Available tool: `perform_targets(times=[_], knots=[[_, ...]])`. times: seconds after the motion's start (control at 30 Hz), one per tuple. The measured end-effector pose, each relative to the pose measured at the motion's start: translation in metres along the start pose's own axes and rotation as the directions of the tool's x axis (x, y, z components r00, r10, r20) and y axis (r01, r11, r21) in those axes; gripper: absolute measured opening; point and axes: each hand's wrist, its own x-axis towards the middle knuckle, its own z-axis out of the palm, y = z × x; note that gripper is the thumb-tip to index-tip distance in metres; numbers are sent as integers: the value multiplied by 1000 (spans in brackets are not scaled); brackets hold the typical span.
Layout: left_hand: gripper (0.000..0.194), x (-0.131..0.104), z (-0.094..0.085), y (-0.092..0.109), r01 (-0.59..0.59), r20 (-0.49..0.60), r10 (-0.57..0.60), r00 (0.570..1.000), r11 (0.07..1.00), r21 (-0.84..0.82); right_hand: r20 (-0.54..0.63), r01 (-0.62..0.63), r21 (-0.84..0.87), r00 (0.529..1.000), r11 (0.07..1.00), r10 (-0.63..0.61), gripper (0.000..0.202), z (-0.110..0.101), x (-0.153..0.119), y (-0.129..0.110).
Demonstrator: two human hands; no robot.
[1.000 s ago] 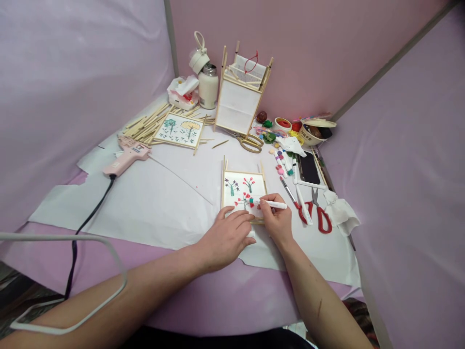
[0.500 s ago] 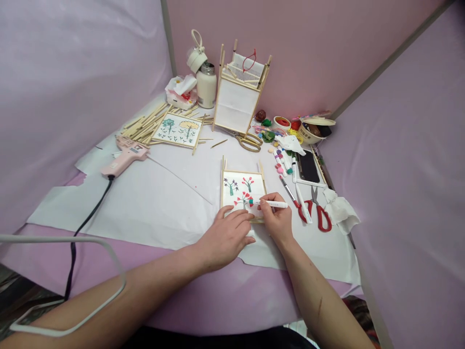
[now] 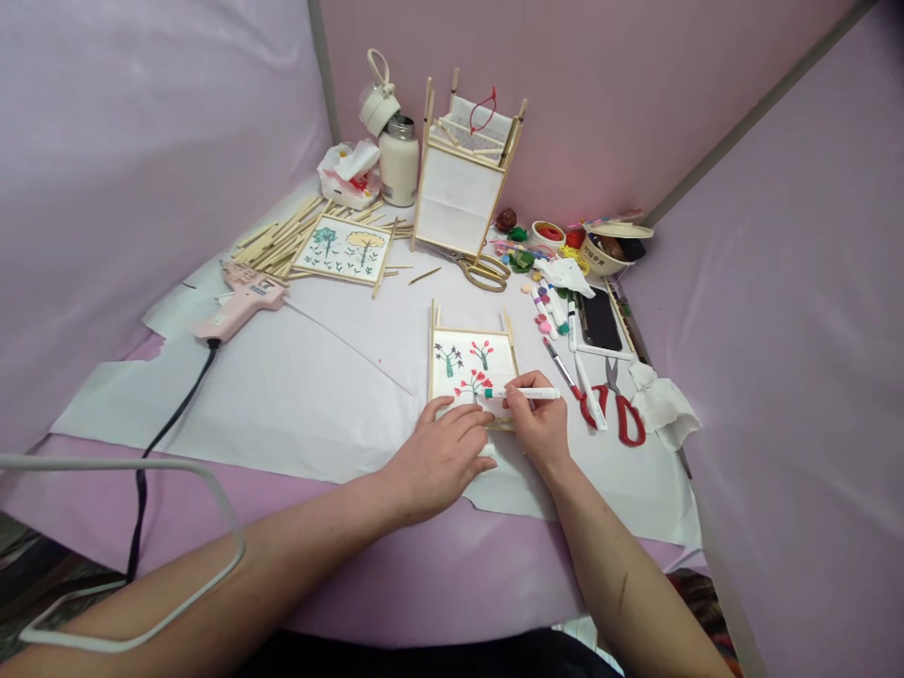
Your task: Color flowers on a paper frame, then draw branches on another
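A small panel of white paper (image 3: 498, 370) in a wooden-stick frame lies before me, drawn with red and purple flowers on green stems. My right hand (image 3: 538, 421) pinches a white marker (image 3: 535, 394) with a green tip end. The marker's tip is at the stems of the lower red flowers. My left hand (image 3: 443, 458) lies over the panel's lower left part, fingers spread and flat, hiding its bottom edge. By the left thumb is a small white piece (image 3: 489, 451), partly hidden, perhaps a cap.
A pink glue gun (image 3: 241, 306) with a black cord lies left, near wooden sticks (image 3: 279, 245) and another drawn panel (image 3: 344, 250). Behind stand a stick frame (image 3: 459, 198) and a bottle (image 3: 399, 165). Gold scissors (image 3: 486, 273), red-handled scissors (image 3: 625, 414), markers and a phone (image 3: 600, 320) lie right.
The view has shifted very slightly. Both hands stay in nearly the same place, with the marker still at the lower red flowers' stems.
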Motion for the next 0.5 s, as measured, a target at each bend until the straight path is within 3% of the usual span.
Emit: perform_targets(times=[0.5], knots=[[16,0,-1,0,3,-4,-3,1000,1000,-3,1,-13,17,1000,1000,13,12,0,0,-3]])
